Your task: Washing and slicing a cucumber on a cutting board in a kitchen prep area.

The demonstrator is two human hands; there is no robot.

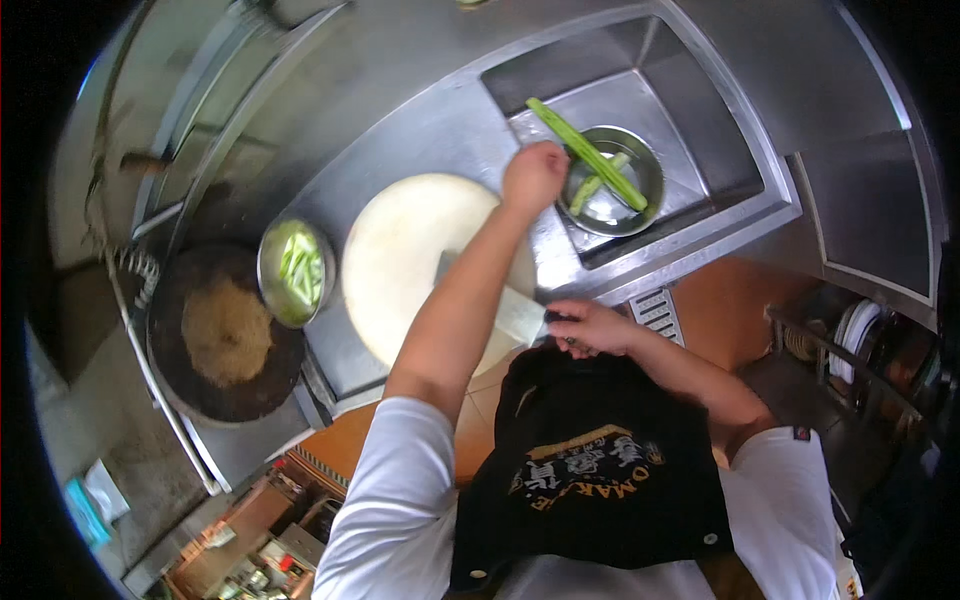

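Note:
My right hand (589,328) grips the dark handle of a cleaver (520,315). Its broad metal blade lies over a round white chopping board (401,247), partly covered by my left forearm. Beyond the board, my left hand (535,176) is curled beside the left rim of a metal bowl (651,169). Its fingertips are hidden, so I cannot tell whether it holds anything. Across that bowl leans a long peeled green gourd (581,144), its upper end past the rim. A shorter green piece (586,193) lies inside. Left of the board, another metal bowl (264,274) contains cut green-white pieces (301,268).
The bowl with the gourd stands in a stainless-steel sink (675,97). A dark wok (169,349) with a brown bottom sits on the far left. White plates (855,337) stand in a rack at right. A floor grate (655,315) lies below the counter edge.

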